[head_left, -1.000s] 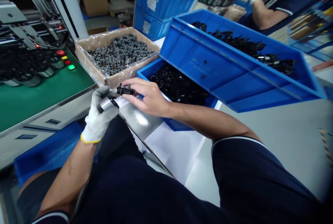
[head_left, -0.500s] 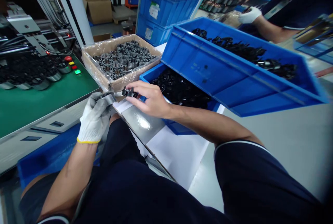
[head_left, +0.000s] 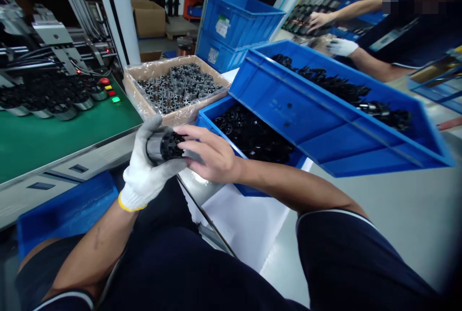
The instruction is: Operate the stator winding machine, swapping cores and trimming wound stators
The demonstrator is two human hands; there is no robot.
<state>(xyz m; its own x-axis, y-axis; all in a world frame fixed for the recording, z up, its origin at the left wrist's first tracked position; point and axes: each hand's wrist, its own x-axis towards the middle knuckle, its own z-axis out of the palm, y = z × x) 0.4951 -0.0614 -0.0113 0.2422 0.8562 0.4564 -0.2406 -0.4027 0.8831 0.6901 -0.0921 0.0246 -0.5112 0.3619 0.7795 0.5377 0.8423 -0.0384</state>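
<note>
My left hand point(head_left: 146, 166), in a white knit glove with a yellow cuff, is wrapped round a grey metal stator core point(head_left: 155, 147) lying on its side. A black plastic end piece point(head_left: 170, 145) with teeth sits against the core's right end. My right hand point(head_left: 212, 154), bare, has its fingers closed on this black piece from the right. Its fingertips partly cover the piece, so how deep it sits in the core cannot be seen.
A film-lined cardboard box point(head_left: 139, 104) holds several stator cores. Beside it, a blue crate point(head_left: 204, 113) of black plastic parts sits under a tilted blue crate point(head_left: 288, 113). Left is a green-topped machine bench point(head_left: 21, 152) with cores. Across, a co-worker's gloved hand point(head_left: 342, 47) shows.
My hands have come together. The black end piece, held apart in my right hand before, is now against the stator core's end. The core has turned in my left hand.
</note>
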